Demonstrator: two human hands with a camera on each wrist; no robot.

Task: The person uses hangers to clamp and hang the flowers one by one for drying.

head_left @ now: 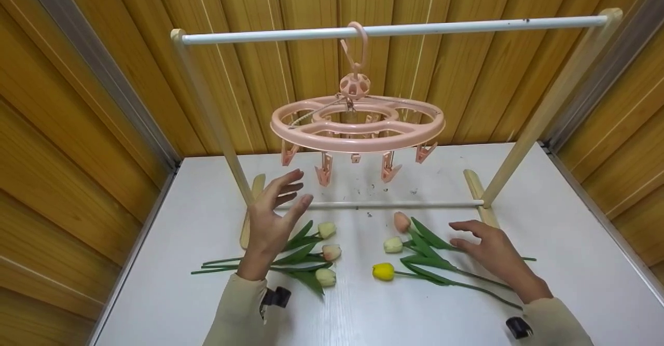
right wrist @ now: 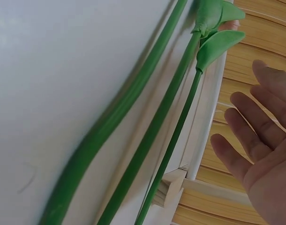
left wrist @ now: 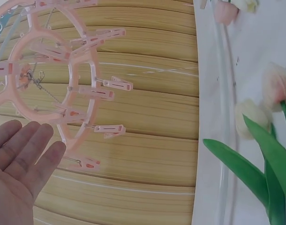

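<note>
- Behind everything: yellow-brown wood-look panel wall (head_left: 311,3).
- Under it all: flat white tabletop (head_left: 363,315).
- Straddling the tabletop: freestanding rack of pale wooden posts and white rods (head_left: 441,28).
- Hung by its hook from the top rod, mid-rack: pink plastic oval hanger (head_left: 358,142) with an openwork ball (head_left: 355,86) below the hook.
- Lying on tabletop, left: three long-stemmed tulips (head_left: 331,252), two cream, one pink-flushed, green leaves, blooms pointing inward.
- Lying right, blooms also inward: three more tulips (head_left: 393,245), pink, cream and yellow, top to bottom in head view.
- Beige long sleeves (head_left: 233,304), one per forearm.
- Left hand (head_left: 274,221): raised above left tulips, fingers extended, slightly spread, thumb apart; fingertips near hanger's lower left.
- Right hand (head_left: 490,247): over right stems, apart from them in right wrist view; fingers loosely bent, spread.
- Pink plastic clips (head_left: 324,169): dangling under hanger.
- Dark specks (head_left: 369,215): on tabletop near low rod.
</note>
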